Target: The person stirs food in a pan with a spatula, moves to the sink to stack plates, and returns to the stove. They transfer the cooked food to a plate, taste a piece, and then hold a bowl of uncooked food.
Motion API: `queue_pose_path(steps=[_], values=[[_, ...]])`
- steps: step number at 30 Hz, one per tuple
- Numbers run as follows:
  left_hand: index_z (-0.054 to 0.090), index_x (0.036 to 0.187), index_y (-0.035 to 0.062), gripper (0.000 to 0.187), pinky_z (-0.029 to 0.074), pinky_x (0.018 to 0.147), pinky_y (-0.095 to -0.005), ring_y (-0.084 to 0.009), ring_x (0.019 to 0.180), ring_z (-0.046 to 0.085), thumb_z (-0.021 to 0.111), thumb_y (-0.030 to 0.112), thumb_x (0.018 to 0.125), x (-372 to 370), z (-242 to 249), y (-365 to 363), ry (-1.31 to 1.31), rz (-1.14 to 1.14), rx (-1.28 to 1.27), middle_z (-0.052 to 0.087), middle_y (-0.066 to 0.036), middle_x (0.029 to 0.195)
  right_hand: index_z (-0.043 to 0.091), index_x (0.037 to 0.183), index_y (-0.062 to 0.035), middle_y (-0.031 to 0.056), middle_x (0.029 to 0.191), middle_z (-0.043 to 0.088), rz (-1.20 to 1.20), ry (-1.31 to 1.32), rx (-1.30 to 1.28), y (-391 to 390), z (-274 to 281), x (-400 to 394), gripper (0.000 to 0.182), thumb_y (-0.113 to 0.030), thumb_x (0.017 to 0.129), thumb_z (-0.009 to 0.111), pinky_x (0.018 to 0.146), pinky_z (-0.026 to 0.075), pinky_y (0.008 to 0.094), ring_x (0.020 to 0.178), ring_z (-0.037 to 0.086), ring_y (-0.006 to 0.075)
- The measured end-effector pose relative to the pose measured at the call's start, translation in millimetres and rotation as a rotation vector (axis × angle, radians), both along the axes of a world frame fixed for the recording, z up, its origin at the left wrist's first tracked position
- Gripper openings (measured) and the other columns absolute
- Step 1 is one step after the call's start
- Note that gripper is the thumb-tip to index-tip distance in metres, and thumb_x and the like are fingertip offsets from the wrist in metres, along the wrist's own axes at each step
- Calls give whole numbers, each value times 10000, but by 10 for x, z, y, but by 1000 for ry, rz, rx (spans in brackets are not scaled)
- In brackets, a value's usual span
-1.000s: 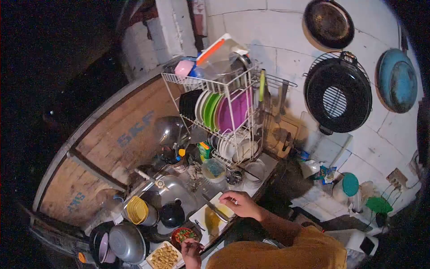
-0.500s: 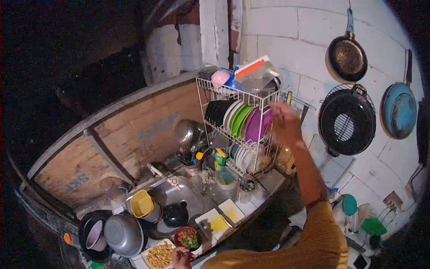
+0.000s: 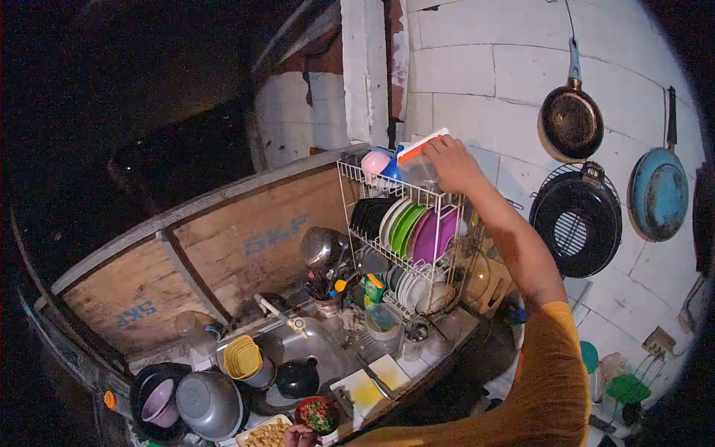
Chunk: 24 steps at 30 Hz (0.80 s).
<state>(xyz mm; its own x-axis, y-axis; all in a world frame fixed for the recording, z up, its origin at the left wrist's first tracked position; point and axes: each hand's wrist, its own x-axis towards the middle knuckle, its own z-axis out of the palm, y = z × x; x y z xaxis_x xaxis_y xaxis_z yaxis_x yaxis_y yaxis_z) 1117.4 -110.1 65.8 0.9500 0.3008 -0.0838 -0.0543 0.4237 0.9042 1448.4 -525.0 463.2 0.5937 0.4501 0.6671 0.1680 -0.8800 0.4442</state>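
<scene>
My right hand is at the top of the dish rack, its fingers curled over a clear plastic container with a white and orange edge. The container leans among other items there; my hand covers part of it. My left hand is at the bottom edge, cut off by the frame, with its fingers curled together. What it holds, if anything, is hidden. Right beside it are a red bowl of chopped chillies and greens and a white dish of light brown pieces.
The white wire dish rack holds green, purple and white plates. A knife lies on a white cutting board. The steel sink holds a black pot. Pans hang on the wall. Basins stand at left.
My right hand has moved up and left from beside the plates onto the plastic container. My left hand remains low by the red bowl. The camera view has shifted slightly.
</scene>
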Motion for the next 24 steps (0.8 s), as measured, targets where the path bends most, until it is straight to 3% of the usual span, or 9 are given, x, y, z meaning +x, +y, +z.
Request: queue_pose_path(steps=[1, 4, 11, 13, 17, 20, 24], values=[[539, 956, 121, 150, 425, 594, -248, -115, 716, 517, 521, 49, 826, 14, -61, 16, -10, -30, -9, 536, -11, 829, 542, 1088, -84, 89, 1075, 515, 18, -23, 11, -2, -9, -6, 443, -27, 653, 605, 931, 391, 399, 1059, 469, 274], [542, 976, 113, 166, 436, 600, -252, -117, 726, 528, 528, 56, 821, -2, -54, -2, 3, 1, 4, 543, -11, 838, 543, 1073, -89, 95, 1061, 515, 47, -92, 15, 3, -25, -46, 400, -46, 679, 597, 895, 417, 389, 1028, 485, 265], [534, 1024, 105, 195, 445, 614, -242, -108, 739, 533, 534, 59, 835, -17, 36, -36, 3, -23, -64, 547, -9, 858, 513, 1064, -102, 134, 1107, 481, 114, -116, 131, -106, -190, -69, 350, -30, 722, 524, 779, 488, 418, 1036, 516, 314], [531, 1028, 100, 199, 444, 612, -238, -104, 739, 532, 535, 57, 834, -18, 18, -14, 6, -45, -54, 544, -6, 855, 537, 1071, -114, 119, 1127, 492, 96, -163, 207, -124, -251, -1, 379, -33, 703, 581, 805, 482, 430, 1017, 539, 320], [526, 1021, 91, 192, 438, 606, -228, -92, 729, 520, 532, 52, 834, -22, -155, -1, 3, 9, 6, 529, 8, 838, 526, 1086, -126, 124, 1186, 474, 15, -7, 276, -110, -202, -104, 395, -13, 709, 561, 792, 489, 441, 1025, 549, 335], [524, 1012, 99, 178, 427, 590, -230, -91, 709, 503, 542, 64, 838, -50, -3, 19, 22, -57, -59, 515, 14, 827, 515, 1104, -144, 120, 1204, 469, -3, 57, 288, -81, -153, -219, 420, -7, 708, 542, 786, 494, 447, 1013, 558, 344], [517, 1020, 107, 175, 413, 578, -259, -118, 689, 493, 566, 105, 852, -46, -159, 76, 28, -30, -74, 506, 12, 823, 471, 1208, -191, 122, 1254, 446, -47, 68, 284, -82, -208, -341, 586, 16, 666, 548, 798, 491, 445, 1029, 549, 354]])
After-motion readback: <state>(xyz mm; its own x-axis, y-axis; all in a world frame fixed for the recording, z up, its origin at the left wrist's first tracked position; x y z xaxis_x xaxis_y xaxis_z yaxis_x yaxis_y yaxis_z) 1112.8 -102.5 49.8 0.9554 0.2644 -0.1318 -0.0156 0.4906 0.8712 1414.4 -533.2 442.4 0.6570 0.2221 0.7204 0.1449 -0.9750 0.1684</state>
